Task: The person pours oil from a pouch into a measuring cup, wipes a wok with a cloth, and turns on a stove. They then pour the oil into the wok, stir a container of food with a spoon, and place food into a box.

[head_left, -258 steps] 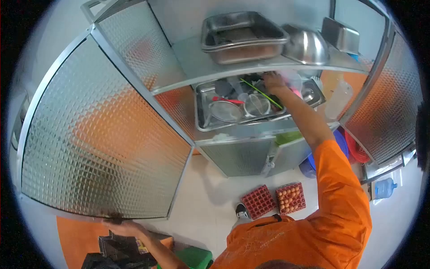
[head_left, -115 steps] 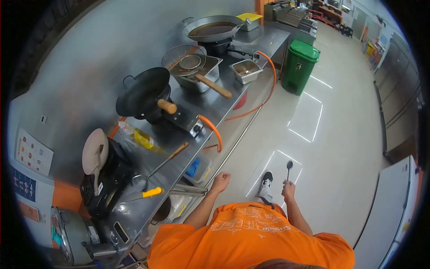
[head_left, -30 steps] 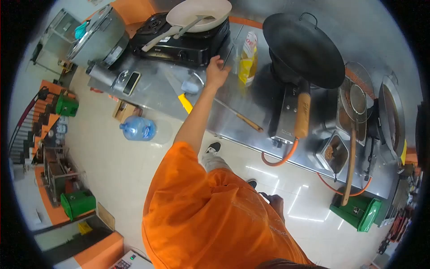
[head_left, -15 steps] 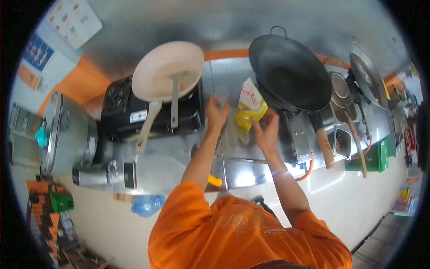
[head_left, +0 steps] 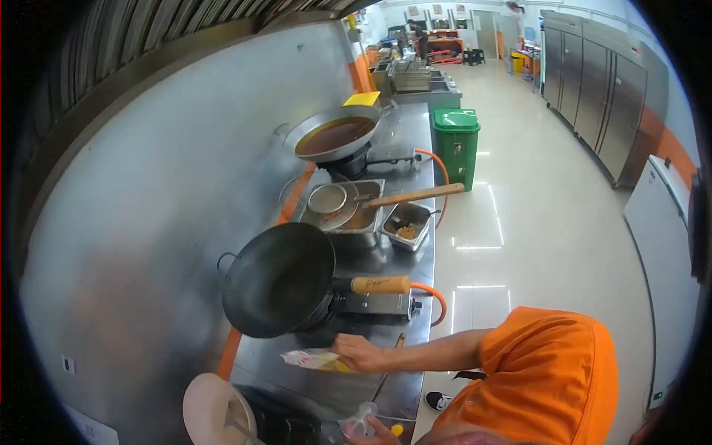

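Note:
My right hand (head_left: 359,353) is closed around a white and yellow plastic pouch (head_left: 310,360) above the steel counter, just in front of the dark wok (head_left: 276,282). Low in the view, fingers of my left hand (head_left: 380,433) curl around a small clear plastic cup (head_left: 361,420). The rest of that hand is cut off by the frame edge. A long thin utensil (head_left: 383,378) lies on the counter between my two hands. To the left is a cream-coloured pan (head_left: 200,406) with a spatula (head_left: 239,426) in it.
The wok's wooden handle (head_left: 382,285) points toward the counter edge above a gas burner (head_left: 374,305). Farther along are a strainer (head_left: 328,199), a small metal container (head_left: 408,225) and a pan of dark liquid (head_left: 335,138). A green bin (head_left: 455,144) stands beside the counter.
The view has swung to the right and up, bringing the far kitchen and a distant person into sight. The pouch stays in my right hand, now tipped sideways; the cup stays in my left.

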A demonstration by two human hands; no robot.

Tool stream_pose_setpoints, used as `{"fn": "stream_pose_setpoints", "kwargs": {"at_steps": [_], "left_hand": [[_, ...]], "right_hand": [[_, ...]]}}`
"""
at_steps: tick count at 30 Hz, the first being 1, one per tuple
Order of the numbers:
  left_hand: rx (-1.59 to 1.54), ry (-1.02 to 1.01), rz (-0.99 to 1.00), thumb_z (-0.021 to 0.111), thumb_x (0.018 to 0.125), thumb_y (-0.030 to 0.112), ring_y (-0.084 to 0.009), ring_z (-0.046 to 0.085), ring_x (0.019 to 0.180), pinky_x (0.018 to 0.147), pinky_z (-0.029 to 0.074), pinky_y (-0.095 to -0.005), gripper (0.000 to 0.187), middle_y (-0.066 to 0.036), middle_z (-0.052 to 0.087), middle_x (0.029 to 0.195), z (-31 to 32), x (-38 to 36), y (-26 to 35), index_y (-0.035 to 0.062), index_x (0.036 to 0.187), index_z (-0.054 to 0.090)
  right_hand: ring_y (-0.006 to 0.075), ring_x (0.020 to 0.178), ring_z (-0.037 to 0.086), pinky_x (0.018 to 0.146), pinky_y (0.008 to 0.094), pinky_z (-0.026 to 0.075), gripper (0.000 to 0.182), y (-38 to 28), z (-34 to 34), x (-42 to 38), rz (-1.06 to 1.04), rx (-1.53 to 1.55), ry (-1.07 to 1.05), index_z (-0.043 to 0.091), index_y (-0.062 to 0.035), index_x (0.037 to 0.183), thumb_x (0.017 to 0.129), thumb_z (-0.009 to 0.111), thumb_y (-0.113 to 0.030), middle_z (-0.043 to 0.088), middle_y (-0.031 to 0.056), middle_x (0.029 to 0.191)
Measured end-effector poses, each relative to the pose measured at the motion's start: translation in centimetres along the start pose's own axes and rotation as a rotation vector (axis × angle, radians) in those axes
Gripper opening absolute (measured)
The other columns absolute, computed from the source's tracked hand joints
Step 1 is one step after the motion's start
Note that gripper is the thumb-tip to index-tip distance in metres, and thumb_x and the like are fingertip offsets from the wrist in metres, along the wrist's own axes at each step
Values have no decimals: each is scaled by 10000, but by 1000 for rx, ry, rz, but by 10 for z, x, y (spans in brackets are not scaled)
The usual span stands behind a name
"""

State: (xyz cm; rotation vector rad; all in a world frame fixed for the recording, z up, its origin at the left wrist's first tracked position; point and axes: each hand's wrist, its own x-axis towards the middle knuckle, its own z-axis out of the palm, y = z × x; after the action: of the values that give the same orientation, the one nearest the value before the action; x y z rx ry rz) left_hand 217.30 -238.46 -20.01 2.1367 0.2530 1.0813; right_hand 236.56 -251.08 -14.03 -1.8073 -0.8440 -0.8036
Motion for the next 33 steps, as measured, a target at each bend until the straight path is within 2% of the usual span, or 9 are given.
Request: {"fn": "stream_pose_setpoints", "kwargs": {"at_steps": [3,5,11,14,19,22,23,25,33], "left_hand": [[-115,-95,-78,680,898,253,-283,604,827,706,502,-395,337,-153,604,977,7,-30,3,-4,1085,570],[-180,-178,-115,680,896,235,-285,599,850,722,504,-398,348,-158,590,1012,19,-52,13,-5,1115,555],[-428,-471,-187,678,892,180,-290,585,918,769,511,-406,400,-174,549,1117,80,-125,65,-7,1203,510],[-569,-625,-250,678,891,152,-292,577,953,793,515,-410,435,-181,528,1170,123,-170,113,-8,1247,487],[-791,-791,-292,676,887,106,-296,565,1010,833,521,-417,503,-194,493,1258,188,-230,222,-10,1321,449],[-787,-883,-59,732,788,77,-275,565,1058,921,458,-383,570,-167,554,1131,178,-216,334,-51,1261,441],[-791,-895,-50,732,788,77,-275,565,1058,921,458,-383,570,-167,554,1131,190,-223,346,-51,1261,441],[-785,-885,-11,782,749,108,-264,591,947,864,477,-390,445,-150,578,1014,211,-237,359,-24,1080,516],[-942,-980,-36,788,735,81,-243,549,1010,913,441,-380,484,-134,547,1050,265,-251,456,-27,1099,488]], "right_hand": [[336,688,512,582,425,428,180,-27,-66,-22,-24,-72,83,544,-13,874,727,636,35,498,137,765],[302,634,556,534,390,432,151,-51,-123,-30,-31,-41,195,567,13,853,734,576,106,563,134,750],[283,545,567,496,362,464,99,-92,-297,-109,115,-230,220,572,-24,803,789,581,74,573,106,687],[288,532,531,456,376,415,124,-115,-389,-151,187,-337,196,574,-38,765,794,694,-25,520,110,648],[266,475,510,413,358,395,148,-133,-531,-224,205,-554,260,562,-53,737,813,689,-49,500,92,601],[260,443,494,388,351,378,159,-134,-590,-261,213,-683,354,551,-61,725,821,679,-54,499,84,589],[257,434,489,380,349,372,161,-134,-614,-269,217,-737,375,547,-63,725,823,674,-56,499,82,585],[251,437,494,378,345,370,147,-141,-653,-277,218,-785,400,547,-66,737,821,666,-47,502,82,587],[307,429,422,396,387,321,219,-158,-748,-272,320,-965,493,480,-34,691,841,639,-39,417,120,571]]}}
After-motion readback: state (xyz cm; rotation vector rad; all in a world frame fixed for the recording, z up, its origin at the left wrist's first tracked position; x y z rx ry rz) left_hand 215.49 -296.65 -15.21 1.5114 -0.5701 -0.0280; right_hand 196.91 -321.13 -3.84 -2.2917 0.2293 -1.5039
